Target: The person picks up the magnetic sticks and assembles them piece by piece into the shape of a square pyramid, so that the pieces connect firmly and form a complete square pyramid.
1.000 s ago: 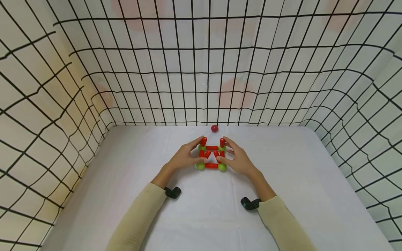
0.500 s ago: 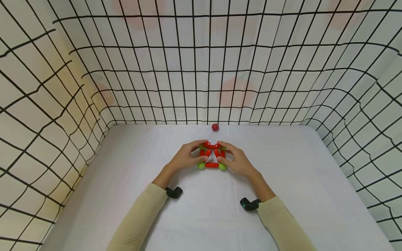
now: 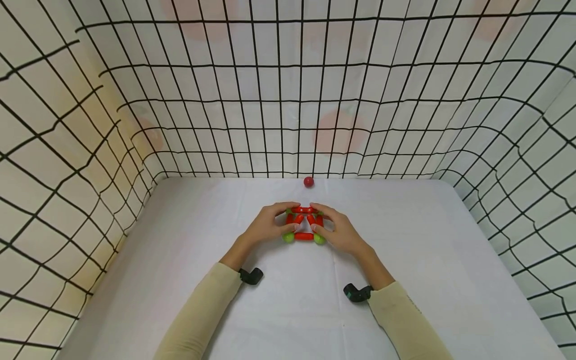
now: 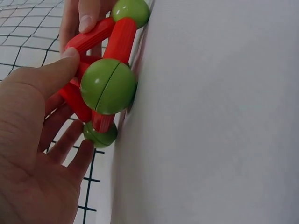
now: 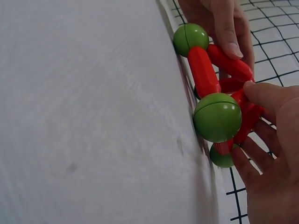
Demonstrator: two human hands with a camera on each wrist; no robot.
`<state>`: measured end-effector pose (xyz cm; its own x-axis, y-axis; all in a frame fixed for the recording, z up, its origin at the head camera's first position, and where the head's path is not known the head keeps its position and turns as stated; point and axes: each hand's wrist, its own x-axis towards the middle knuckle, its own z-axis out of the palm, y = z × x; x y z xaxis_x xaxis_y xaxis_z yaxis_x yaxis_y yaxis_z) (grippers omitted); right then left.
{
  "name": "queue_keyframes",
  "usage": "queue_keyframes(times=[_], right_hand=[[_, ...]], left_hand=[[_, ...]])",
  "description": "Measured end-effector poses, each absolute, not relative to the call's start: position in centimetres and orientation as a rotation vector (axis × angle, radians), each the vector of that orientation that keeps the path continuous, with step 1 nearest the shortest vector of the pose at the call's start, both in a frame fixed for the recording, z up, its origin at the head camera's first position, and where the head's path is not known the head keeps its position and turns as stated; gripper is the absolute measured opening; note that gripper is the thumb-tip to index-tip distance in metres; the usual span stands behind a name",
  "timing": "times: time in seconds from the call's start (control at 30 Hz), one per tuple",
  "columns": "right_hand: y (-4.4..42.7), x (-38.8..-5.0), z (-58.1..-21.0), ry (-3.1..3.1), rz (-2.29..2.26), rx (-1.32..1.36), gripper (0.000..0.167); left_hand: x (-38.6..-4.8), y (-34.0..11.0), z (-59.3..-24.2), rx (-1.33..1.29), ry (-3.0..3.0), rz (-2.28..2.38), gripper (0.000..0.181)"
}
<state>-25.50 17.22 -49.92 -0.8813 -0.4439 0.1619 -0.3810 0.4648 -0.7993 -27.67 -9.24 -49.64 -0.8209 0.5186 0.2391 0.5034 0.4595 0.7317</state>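
On the white table, red rods [image 3: 304, 236] and green balls [image 3: 288, 238] form a square frame, with more red rods slanting inward from its corners. From the left side my left hand [image 3: 265, 223] holds the slanted rods, its thumb on the near one [image 4: 91, 38] and its fingertips at the far one. My right hand [image 3: 339, 231] mirrors it, the thumb against the near right slanted rod [image 3: 311, 220] and fingers reaching behind. A green ball [image 5: 217, 116] sits at the near corner in the right wrist view. The fingers partly hide the far balls.
A single red ball [image 3: 308, 182] lies behind the frame near the table's back edge. Black wire mesh [image 3: 288, 85] stands along the back and both sides. Black wrist devices [image 3: 251, 276] sit at both cuffs.
The two far rods, upright a second ago, have tipped inward toward each other, and the fingertips of both hands moved inward with them. Both thumbs stay on the near rods.
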Motion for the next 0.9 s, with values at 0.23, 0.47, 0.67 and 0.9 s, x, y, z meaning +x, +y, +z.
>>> queue_keyframes(times=[0.23,0.47,0.67,0.9], right_hand=[[18.2,-26.3,-49.9,2.667,-1.346,-0.656,0.085],[19.3,-27.0,-50.8,2.58,-1.215,-0.619,0.112],[19.8,-26.9,-50.9,2.607,-1.163,-0.593,0.111],[20.5,-26.7,-51.1,2.605,-1.17,-0.578,0.109]], left_hand=[[-28.2,-9.3,-49.3,0.896,2.657,1.345,0.058],[-30.2,-9.6,-49.1,0.792,2.653,1.375,0.06],[-32.6,-9.0,-49.2,0.693,2.642,1.368,0.06],[-35.2,-8.1,-49.1,0.606,2.635,1.378,0.061]])
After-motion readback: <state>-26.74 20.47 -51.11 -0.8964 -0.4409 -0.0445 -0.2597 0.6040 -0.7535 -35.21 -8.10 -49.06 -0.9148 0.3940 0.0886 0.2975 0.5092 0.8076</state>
